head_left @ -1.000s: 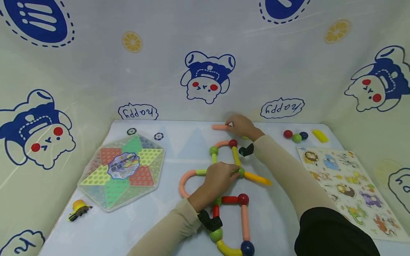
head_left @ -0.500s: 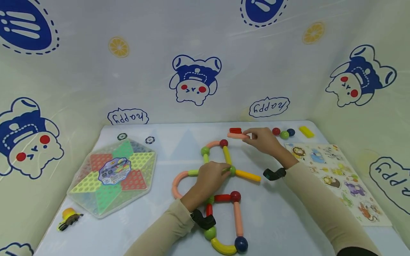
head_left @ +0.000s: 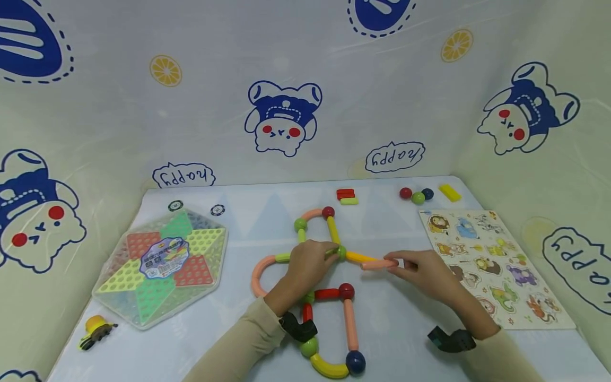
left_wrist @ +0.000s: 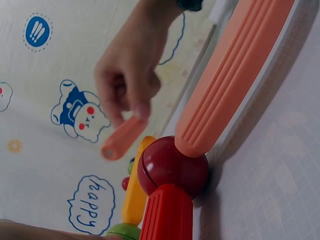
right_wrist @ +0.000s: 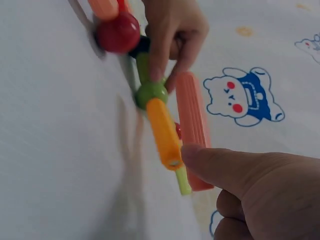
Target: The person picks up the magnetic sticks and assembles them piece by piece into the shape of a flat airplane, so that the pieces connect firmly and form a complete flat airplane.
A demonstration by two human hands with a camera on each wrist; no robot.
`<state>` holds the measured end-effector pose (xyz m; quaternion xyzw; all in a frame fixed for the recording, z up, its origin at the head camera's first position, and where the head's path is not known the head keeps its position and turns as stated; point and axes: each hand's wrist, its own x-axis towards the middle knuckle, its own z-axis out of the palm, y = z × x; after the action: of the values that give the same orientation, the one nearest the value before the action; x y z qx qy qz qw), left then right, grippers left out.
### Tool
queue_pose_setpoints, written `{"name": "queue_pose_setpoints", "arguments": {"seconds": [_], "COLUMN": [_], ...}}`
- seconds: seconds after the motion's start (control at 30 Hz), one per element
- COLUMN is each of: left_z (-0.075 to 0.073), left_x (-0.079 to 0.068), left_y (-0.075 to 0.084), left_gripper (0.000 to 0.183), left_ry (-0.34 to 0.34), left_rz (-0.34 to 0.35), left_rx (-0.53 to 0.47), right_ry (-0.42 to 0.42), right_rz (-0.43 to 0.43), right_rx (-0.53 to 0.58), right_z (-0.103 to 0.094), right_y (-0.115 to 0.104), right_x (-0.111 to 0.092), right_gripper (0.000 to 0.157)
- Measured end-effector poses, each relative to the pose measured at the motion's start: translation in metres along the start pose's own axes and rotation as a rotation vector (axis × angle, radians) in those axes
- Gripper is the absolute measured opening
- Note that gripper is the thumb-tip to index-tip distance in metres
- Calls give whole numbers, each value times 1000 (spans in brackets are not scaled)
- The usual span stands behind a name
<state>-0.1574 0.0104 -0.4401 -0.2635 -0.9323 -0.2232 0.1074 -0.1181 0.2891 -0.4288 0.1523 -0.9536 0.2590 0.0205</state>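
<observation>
My right hand (head_left: 425, 273) pinches a straight salmon-pink magnetic stick (right_wrist: 192, 125) by one end. In the head view the stick (head_left: 377, 264) overlaps the free end of an orange stick (head_left: 359, 257). A figure of magnetic sticks and balls lies on the table. My left hand (head_left: 307, 265) pinches a green ball (right_wrist: 152, 94) where the orange stick joins, partly hiding nearby pieces. Above that ball a yellow stick (head_left: 332, 231), red ball (head_left: 328, 212) and curved pink stick (head_left: 312, 213) form a loop. Below, a red ball (left_wrist: 172, 167) joins a pink stick (left_wrist: 230, 75) and red stick (left_wrist: 167, 215).
Short red sticks (head_left: 346, 193) and a green one (head_left: 349, 201) lie at the back. Three loose balls (head_left: 418, 198) and a yellow piece (head_left: 450, 193) are at back right. An animal sticker sheet (head_left: 496, 265) lies right; a hexagonal game board (head_left: 162, 265) and small toy (head_left: 97, 330) lie left.
My right hand has brought the pink stick from the back of the table toward me, to the orange stick's free end. My left hand keeps its place on the figure; the head view has shifted slightly.
</observation>
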Motion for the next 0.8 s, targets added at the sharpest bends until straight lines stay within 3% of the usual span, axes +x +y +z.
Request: {"name": "queue_pose_setpoints", "arguments": {"seconds": [0.2, 0.37, 0.7, 0.8], "left_z": [0, 2, -2, -6], "left_x": [0, -2, -4, -10], "left_y": [1, 1, 4, 10], "left_gripper": [26, 27, 27, 27], "left_ry": [-8, -30, -26, -76], "left_rz": [-11, -23, -3, 17], "left_rx": [3, -18, 3, -15], "right_ry": [-2, -12, 30, 30], "right_rz": [-29, -32, -114, -116], "right_rx": [-25, -101, -106, -111], "right_z": [14, 20, 29, 29], "right_y": [-12, -15, -15, -13], "right_x": [-24, -24, -17, -17], "right_gripper": [26, 27, 25, 25]}}
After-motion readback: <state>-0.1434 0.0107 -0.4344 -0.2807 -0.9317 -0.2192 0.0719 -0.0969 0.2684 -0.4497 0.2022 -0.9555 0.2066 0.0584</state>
